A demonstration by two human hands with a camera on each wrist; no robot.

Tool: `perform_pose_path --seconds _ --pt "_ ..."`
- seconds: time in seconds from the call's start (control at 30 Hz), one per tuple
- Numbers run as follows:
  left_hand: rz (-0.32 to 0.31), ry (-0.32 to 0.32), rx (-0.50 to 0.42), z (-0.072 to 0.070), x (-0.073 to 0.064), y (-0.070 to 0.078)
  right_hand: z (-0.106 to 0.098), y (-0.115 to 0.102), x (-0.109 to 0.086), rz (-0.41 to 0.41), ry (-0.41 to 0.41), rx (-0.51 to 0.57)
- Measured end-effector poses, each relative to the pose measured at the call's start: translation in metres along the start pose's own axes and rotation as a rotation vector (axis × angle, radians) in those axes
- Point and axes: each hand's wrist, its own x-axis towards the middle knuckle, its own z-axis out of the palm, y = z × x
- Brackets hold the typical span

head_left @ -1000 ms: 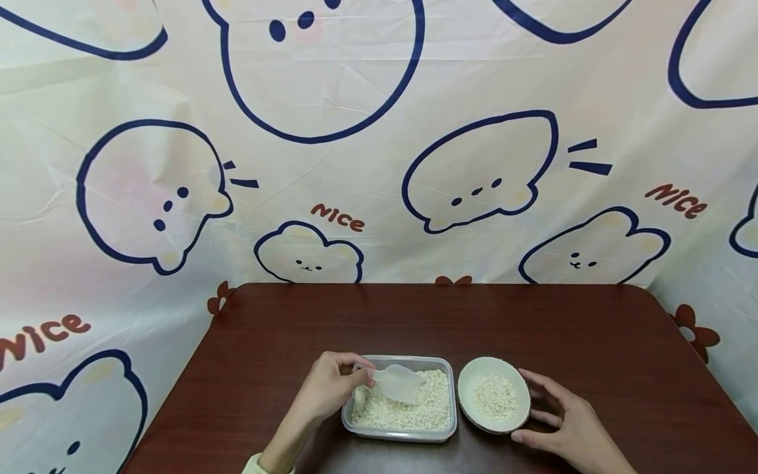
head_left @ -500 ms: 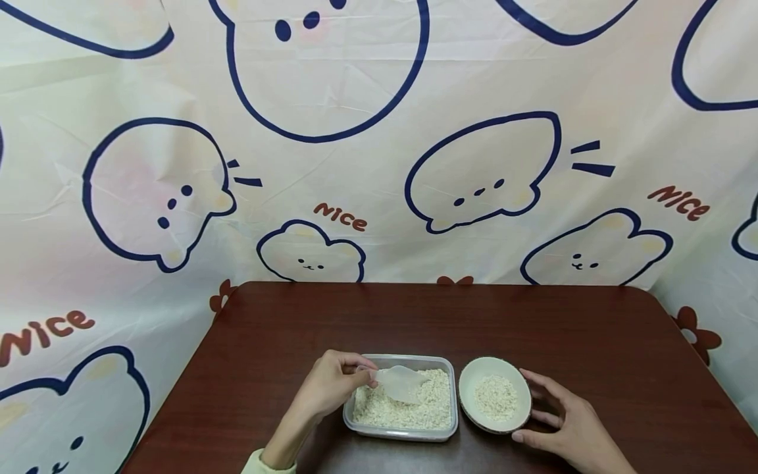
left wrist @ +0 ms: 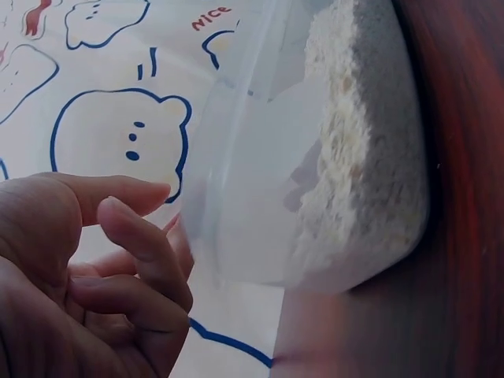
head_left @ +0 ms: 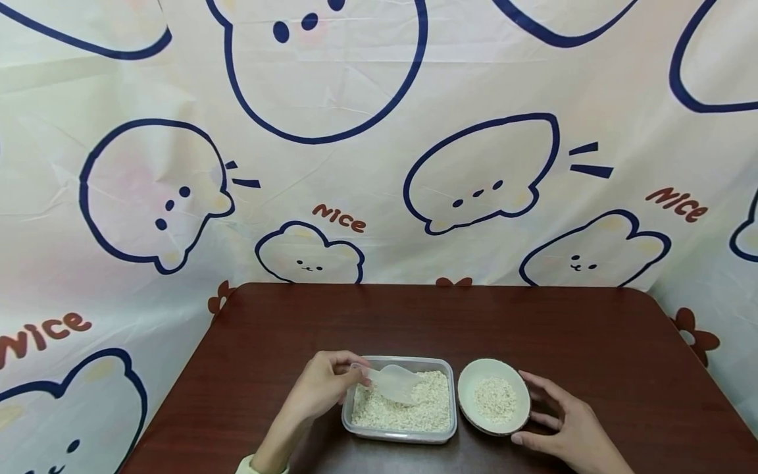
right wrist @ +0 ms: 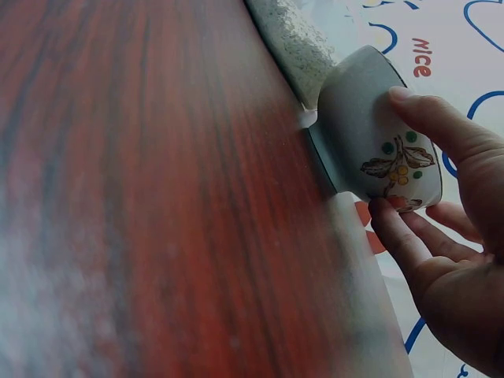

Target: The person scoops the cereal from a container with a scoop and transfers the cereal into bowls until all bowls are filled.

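Plastic container (head_left: 405,437) of pale grain (head_left: 435,405) sits on counter (head_left: 379,322), near edge cut off. Left hand (head_left: 322,388) has fingers pinched on handle of translucent scoop (head_left: 393,382), over container's left half; tip depth in grain hard to tell. Left wrist view barely separates scoop from container wall. Bowl (head_left: 468,392) just right of container, partly blocking it in right wrist view; right hand (head_left: 571,424) has fingers clamped round bowl's side away from container.

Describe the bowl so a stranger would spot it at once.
Find the red-brown table; low in the head view, a tub of pale grains stands on it. Just right of the tub, held by the right hand, is the bowl. Unlike the rectangular tub, it is round, with brown leaves pictured on its outside.
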Motion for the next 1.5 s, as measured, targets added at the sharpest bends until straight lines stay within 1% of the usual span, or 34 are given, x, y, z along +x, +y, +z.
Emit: perform_pose_path --seconds 0.1,0.23,0.4,0.53,0.7,0.93,1.1,1.17,1.27,1.4,1.5 --pt "0.023 -0.007 0.011 -0.004 -0.002 -0.001 0.0 -0.001 0.0 -0.023 0.003 0.001" --pt "0.037 -0.026 -0.012 -0.004 -0.002 -0.003 0.001 -0.001 0.0 -0.048 0.003 -0.005" --pt "0.032 -0.035 -0.021 0.002 0.0 -0.004 0.001 -0.003 0.0 -0.028 0.004 -0.014" --pt "0.03 -0.018 -0.003 0.006 0.0 -0.004 0.001 -0.003 -0.001 -0.014 0.007 -0.018" --pt "0.019 -0.004 0.026 0.007 -0.001 -0.002 0.001 -0.002 -0.001 -0.015 0.009 -0.023" --pt "0.016 -0.013 0.001 0.007 -0.001 -0.003 0.001 -0.002 0.0 -0.001 0.005 -0.033" --pt "0.02 -0.016 -0.011 0.007 -0.001 -0.004 0.001 -0.002 -0.001 -0.017 0.01 -0.04" --pt "0.021 -0.018 -0.019 0.007 -0.001 -0.004 0.001 -0.001 -0.001 -0.033 0.012 -0.041" --pt "0.017 -0.023 -0.048 0.007 -0.001 -0.004 0.001 0.0 -0.001 -0.033 0.009 -0.037" --pt "0.003 -0.035 -0.11 0.006 -0.001 -0.003 0.001 0.001 -0.001 -0.025 0.006 -0.029" --pt "-0.008 -0.047 -0.158 0.007 -0.001 -0.002 0.001 0.001 0.0 -0.036 0.01 -0.028"
